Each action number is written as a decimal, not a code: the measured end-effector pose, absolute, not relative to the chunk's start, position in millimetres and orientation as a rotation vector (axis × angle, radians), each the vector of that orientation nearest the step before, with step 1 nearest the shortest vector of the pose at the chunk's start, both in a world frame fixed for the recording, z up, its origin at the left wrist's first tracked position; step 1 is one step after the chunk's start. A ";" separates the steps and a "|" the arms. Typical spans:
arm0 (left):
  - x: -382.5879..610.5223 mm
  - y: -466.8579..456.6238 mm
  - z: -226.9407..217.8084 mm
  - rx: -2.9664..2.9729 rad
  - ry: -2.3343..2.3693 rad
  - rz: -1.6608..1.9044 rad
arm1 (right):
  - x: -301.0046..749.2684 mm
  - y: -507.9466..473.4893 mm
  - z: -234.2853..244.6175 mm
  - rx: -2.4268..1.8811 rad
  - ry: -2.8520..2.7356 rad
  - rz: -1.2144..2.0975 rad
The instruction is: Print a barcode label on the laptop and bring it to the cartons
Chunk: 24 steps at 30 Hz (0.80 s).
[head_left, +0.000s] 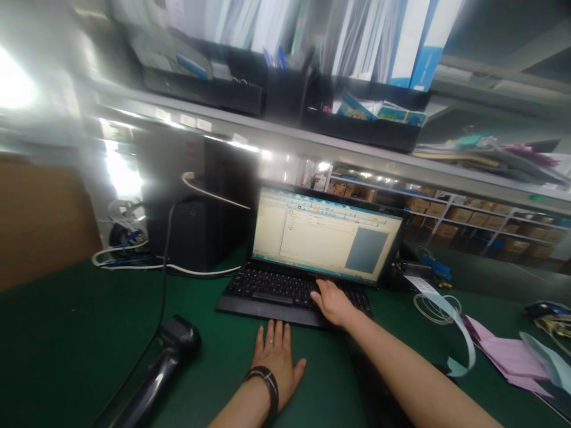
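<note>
My left hand [276, 356] lies flat and open on the green table [66, 333], just in front of the black keyboard [285, 291]; a dark band sits on its wrist. My right hand [332, 302] rests on the right part of the keyboard with its fingers on the keys, holding nothing. Behind the keyboard stands a lit screen [328, 235] showing a program window. A black handheld scanner [167, 356] lies on the table to the left of my left hand, with its cable running back.
A black computer tower [196, 220] and white cables [129, 255] stand at the back left. Pink papers [508, 356], a paper strip [450, 321] and a coiled wire [430, 306] lie at the right. A shelf [312, 142] overhead carries black trays and folders.
</note>
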<state>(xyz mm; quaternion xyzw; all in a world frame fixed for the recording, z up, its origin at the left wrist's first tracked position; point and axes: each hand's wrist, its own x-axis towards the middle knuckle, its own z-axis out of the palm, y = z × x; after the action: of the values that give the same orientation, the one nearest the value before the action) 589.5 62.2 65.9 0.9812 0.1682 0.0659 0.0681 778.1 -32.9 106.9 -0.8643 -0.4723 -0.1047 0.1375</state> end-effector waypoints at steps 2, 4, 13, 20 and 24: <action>589.7 62.1 67.4 2.966 0.509 0.187 | 775.2 -32.9 109.7 -2.478 -1.362 -0.305; 590.0 62.4 68.2 2.979 0.511 0.180 | 771.4 -38.1 115.4 -2.444 -1.352 -0.314; 598.5 70.7 49.8 3.068 0.479 0.203 | 800.9 -148.1 129.6 -2.382 -0.939 -0.472; 603.3 72.6 44.6 3.103 0.492 0.165 | 816.3 -173.0 107.1 -2.406 -0.878 -0.475; 604.9 72.6 46.7 3.112 0.501 0.154 | 815.0 -162.0 103.3 -2.452 -0.898 -0.464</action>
<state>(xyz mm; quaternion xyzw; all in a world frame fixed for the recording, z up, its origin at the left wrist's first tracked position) 604.9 72.6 46.7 0.9861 0.1589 0.0488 -0.0072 815.0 -162.0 103.3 -0.8971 -0.3284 -0.1697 0.2421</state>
